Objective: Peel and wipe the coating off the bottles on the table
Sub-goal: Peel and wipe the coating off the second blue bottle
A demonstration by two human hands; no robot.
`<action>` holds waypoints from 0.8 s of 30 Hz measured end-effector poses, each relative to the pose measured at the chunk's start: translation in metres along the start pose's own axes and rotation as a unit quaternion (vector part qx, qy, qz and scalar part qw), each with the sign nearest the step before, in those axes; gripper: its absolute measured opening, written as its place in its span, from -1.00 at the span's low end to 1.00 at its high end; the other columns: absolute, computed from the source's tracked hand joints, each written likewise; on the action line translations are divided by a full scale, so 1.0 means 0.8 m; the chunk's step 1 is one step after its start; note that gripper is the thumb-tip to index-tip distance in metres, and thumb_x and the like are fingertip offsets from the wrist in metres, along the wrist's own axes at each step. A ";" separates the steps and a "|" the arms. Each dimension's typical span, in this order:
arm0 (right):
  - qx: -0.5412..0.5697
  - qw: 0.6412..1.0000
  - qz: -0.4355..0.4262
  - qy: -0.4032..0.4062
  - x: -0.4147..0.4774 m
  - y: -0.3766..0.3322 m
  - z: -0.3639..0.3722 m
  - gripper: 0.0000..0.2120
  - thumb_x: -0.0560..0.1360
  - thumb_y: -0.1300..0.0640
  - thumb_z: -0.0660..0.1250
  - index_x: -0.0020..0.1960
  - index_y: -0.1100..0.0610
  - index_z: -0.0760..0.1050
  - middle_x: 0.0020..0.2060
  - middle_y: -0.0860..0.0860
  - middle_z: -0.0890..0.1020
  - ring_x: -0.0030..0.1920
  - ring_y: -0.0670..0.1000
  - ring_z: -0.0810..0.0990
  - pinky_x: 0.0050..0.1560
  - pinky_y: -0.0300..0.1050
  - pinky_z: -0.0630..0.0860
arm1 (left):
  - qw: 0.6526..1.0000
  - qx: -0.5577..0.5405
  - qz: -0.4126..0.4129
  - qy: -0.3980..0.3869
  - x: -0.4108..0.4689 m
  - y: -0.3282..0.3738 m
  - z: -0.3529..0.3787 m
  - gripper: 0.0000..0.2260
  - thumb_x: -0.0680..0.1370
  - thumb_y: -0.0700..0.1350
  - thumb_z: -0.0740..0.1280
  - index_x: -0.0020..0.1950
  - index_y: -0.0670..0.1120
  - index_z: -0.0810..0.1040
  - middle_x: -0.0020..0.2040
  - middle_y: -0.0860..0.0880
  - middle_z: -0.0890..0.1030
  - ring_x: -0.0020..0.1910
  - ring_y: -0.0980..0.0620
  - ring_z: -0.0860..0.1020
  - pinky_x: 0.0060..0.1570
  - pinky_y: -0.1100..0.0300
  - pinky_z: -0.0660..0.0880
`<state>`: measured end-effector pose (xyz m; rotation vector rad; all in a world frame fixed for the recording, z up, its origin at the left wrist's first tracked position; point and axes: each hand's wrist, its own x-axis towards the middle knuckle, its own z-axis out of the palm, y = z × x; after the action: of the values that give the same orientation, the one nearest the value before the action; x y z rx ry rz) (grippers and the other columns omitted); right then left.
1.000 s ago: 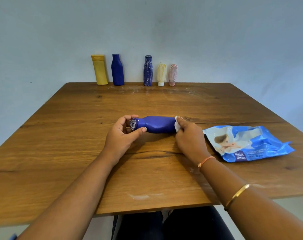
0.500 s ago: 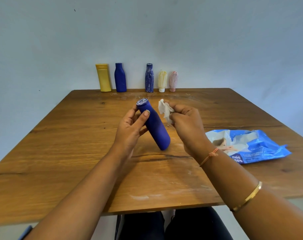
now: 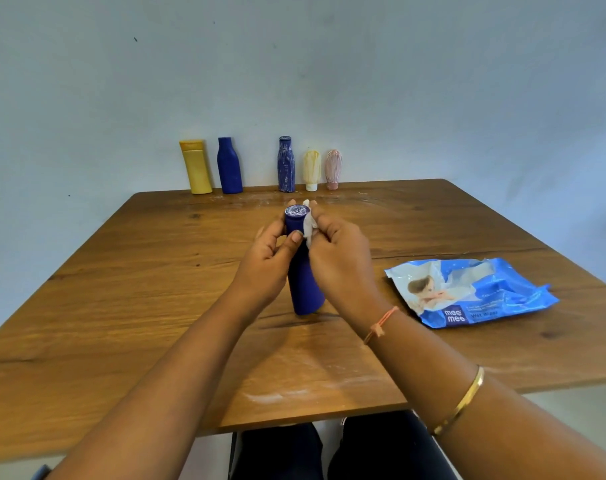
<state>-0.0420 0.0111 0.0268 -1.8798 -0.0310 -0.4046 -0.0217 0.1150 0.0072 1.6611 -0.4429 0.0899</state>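
A dark blue bottle [image 3: 303, 289] stands nearly upright on the wooden table [image 3: 156, 306], its cap end up and its base on the wood. My left hand [image 3: 268, 261] grips its upper part from the left, thumb across the front. My right hand [image 3: 339, 258] pinches a small white wet wipe [image 3: 309, 226] and holds it against the bottle's neck on the right side. White streaks show on the cap top.
Along the table's far edge stand a yellow bottle [image 3: 195, 167], a blue bottle [image 3: 229, 166], a streaked blue bottle [image 3: 286, 164], a cream tube [image 3: 311, 169] and a pink tube [image 3: 333, 169]. A blue wet-wipes pack [image 3: 471, 292] lies at the right.
The bottle lay on its side, was tilted up, and now stands almost upright on its base. My right hand has brought the wipe from the base end up to the neck.
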 end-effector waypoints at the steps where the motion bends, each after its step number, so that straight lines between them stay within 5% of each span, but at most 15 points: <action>1: -0.009 1.000 -0.015 0.012 -0.007 0.001 0.001 -0.57 0.55 0.30 0.13 0.39 0.09 0.36 0.07 -0.09 0.56 -0.08 -0.24 0.47 -0.16 -0.49 0.34 | 1.000 0.012 -0.002 0.005 0.001 -0.002 -0.001 -0.68 0.49 0.09 0.25 0.24 0.20 0.46 0.26 -0.16 0.48 0.20 -0.07 0.52 0.26 -0.15 0.41; 5: -0.015 0.998 -0.040 0.035 -0.016 0.009 -0.001 -0.60 0.55 0.31 0.13 0.36 0.10 0.38 -0.06 -0.11 0.54 -0.23 -0.28 0.42 -0.17 -0.51 0.35 | 0.999 0.037 0.038 0.006 0.001 -0.002 0.001 -0.75 0.59 -0.20 0.23 0.14 0.15 0.45 0.22 -0.19 0.45 0.10 -0.02 0.57 0.20 -0.04 0.48; 8: 0.038 0.999 0.014 0.022 -0.002 0.013 -0.012 -0.67 0.48 0.37 0.15 0.04 0.08 0.60 -0.20 -0.12 0.58 -0.22 -0.22 0.42 -0.15 -0.32 0.37 | 0.991 0.098 0.080 -0.034 -0.001 0.000 -0.001 -0.66 0.58 -0.27 0.21 0.29 0.05 0.38 0.21 -0.16 0.45 0.14 0.07 0.52 0.24 0.16 0.42; 10: 0.082 0.995 0.048 0.017 0.003 0.015 -0.016 -0.72 0.44 0.37 0.15 -0.11 0.20 0.63 -0.26 0.05 0.64 -0.24 -0.11 0.46 -0.19 -0.19 0.37 | 0.990 0.108 0.080 -0.037 0.002 -0.003 0.000 -0.58 0.58 -0.26 0.21 0.41 0.02 0.29 0.18 -0.01 0.51 0.17 0.15 0.50 0.23 0.25 0.39; 12: 0.093 0.994 0.053 0.028 -0.001 0.017 -0.015 -0.74 0.48 0.35 0.15 -0.07 0.25 0.61 -0.17 0.16 0.65 -0.20 -0.04 0.49 -0.18 -0.10 0.40 | 0.997 0.059 0.053 0.003 0.004 0.001 0.005 -0.60 0.59 -0.24 0.21 0.41 0.00 0.29 0.09 0.12 0.56 0.07 0.24 0.54 0.12 0.30 0.45; 15: 0.081 0.996 0.029 0.039 -0.014 0.012 -0.008 -0.68 0.55 0.31 0.14 0.21 0.15 0.54 0.02 -0.15 0.60 -0.05 -0.18 0.51 -0.10 -0.35 0.43 | 0.993 0.033 0.050 0.104 0.006 0.000 0.014 -0.79 0.59 -0.22 0.21 0.19 0.00 0.37 0.07 0.05 0.56 0.02 0.23 0.56 0.02 0.29 0.49; 17: 0.045 0.998 0.004 0.046 -0.019 0.008 -0.005 -0.64 0.57 0.27 0.13 0.34 0.10 0.43 0.18 -0.17 0.53 0.10 -0.21 0.49 0.00 -0.45 0.42 | 0.988 0.048 0.047 0.136 0.006 -0.004 0.018 -0.84 0.59 -0.18 0.21 0.15 0.01 0.40 0.11 0.01 0.56 0.04 0.14 0.56 0.01 0.24 0.51; 20: 0.042 0.998 -0.027 0.049 -0.022 0.008 -0.004 -0.62 0.57 0.28 0.12 0.36 0.10 0.38 0.30 -0.03 0.49 0.27 -0.11 0.45 0.28 -0.20 0.40 | 0.994 0.020 0.038 0.100 0.000 -0.005 0.021 -0.80 0.58 -0.15 0.25 0.19 -0.01 0.41 0.01 -0.02 0.62 -0.14 0.08 0.58 -0.17 0.21 0.53; 24: 0.088 0.994 -0.002 0.057 -0.010 0.012 -0.011 -0.62 0.52 0.35 0.13 0.22 0.08 0.53 0.17 -0.03 0.58 0.01 -0.15 0.52 0.02 -0.21 0.48 | 0.999 -0.014 0.026 0.046 -0.009 -0.002 0.021 -0.74 0.55 -0.20 0.28 0.21 0.00 0.38 -0.17 0.19 0.64 -0.19 0.08 0.59 -0.15 0.12 0.58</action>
<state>-0.0496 0.0014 0.0184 -1.6799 0.0071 -0.4955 -0.0306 0.1007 0.0010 1.6105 -0.4166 0.1969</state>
